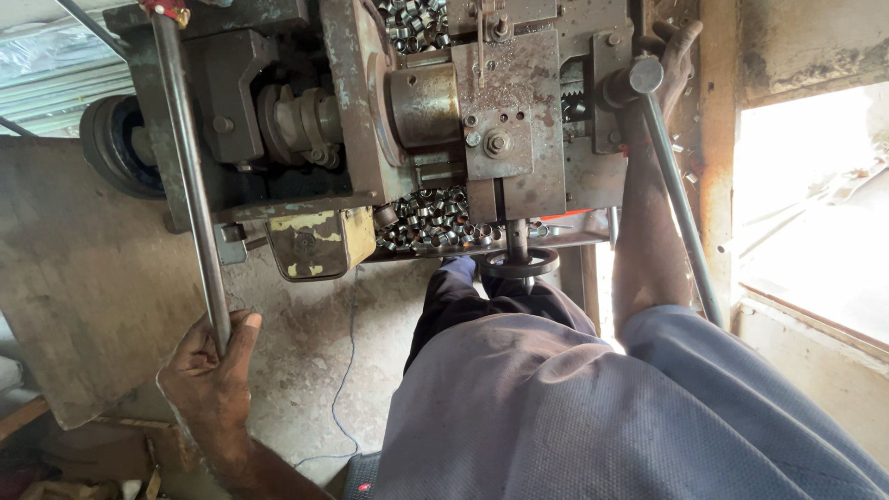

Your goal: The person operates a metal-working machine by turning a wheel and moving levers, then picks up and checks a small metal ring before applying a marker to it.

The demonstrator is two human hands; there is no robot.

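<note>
Here the left hand point(211, 368) is clamped around the lower end of a long steel lever point(190, 176) that rises to the top of a worn grey machine point(370, 120), a grip placed far from the pivot, likely for leverage. Further right, a heap of small metal rings point(431, 220) lies in the tray below the ram block point(507, 120), just above a small handwheel point(519, 264). At far right, the right hand point(671, 60) reaches up beside a second lever point(681, 204); whether it grips is unclear.
</note>
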